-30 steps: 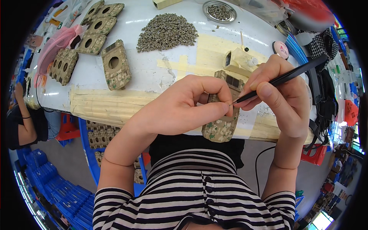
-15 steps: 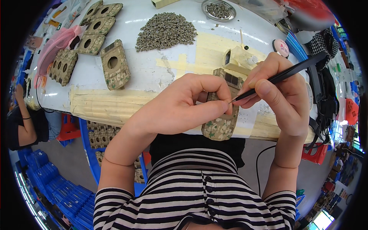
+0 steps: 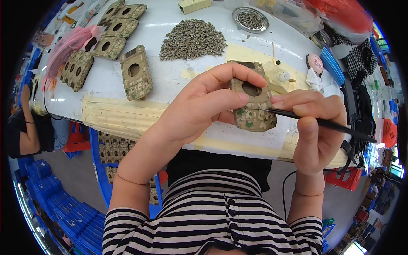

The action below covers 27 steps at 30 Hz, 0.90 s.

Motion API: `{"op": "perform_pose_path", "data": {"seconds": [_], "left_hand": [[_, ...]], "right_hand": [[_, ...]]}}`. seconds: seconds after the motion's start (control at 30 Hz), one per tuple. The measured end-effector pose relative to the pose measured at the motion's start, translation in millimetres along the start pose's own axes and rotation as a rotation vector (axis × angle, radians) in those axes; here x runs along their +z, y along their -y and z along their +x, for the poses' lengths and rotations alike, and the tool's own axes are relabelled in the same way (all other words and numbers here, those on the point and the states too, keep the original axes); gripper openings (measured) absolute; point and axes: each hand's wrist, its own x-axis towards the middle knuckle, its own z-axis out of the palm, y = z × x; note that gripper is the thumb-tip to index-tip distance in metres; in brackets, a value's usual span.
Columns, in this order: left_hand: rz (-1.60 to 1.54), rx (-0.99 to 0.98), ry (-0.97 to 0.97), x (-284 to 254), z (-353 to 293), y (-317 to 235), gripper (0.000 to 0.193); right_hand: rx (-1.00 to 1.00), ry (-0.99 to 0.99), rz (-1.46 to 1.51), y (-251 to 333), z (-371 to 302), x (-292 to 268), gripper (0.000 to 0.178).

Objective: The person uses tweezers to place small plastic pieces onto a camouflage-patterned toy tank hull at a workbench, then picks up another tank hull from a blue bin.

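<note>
While left fingers (image 3: pixel 231 100) grip camouflage hull (image 3: pixel 256 120) by left edge, right fingers (image 3: pixel 307 131) pinch tool (image 3: pixel 335 125).

Desk (image 3: pixel 168 78): near edge, one shell (image 3: pixel 256 121) between left hand (image 3: pixel 191 106) and right hand (image 3: pixel 321 123); toward far edge, parts heap (image 3: pixel 193 40); right of heap, dish (image 3: pixel 263 26) bearing parts (image 3: pixel 251 20); toward left edge, further shells (image 3: pixel 115 47).

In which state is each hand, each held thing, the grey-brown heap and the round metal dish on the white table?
Left hand: gripping the camouflage-patterned, vehicle-shaped shell.
Right hand: closed on the slim, pointed black tool.
Camouflage-patterned, vehicle-shaped shell: held, holed side up.
Slim, pointed black tool: slanted, tip at the shell; contact unclear.
Grey-brown heap of small pieces: piled loose.
Round metal dish: holding small pieces, rim bare.
</note>
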Motion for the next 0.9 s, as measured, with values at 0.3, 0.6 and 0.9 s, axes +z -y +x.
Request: {"op": "perform_pose_path", "data": {"seconds": [0.3, 0.6, 0.9], "left_hand": [[-0.094, -0.014, 0.028, -5, 3, 1, 0.038], [-0.098, -0.016, 0.026, -6, 3, 2, 0.038], [-0.091, -0.012, 0.025, -6, 3, 3, 0.039]], "right_hand": [[-0.123, -0.004, 0.012, -14, -4, 7, 0.015], [-0.148, -0.022, -0.036, -14, -3, 10, 0.016], [-0.196, -0.015, -0.098, -16, -2, 11, 0.017]]}}
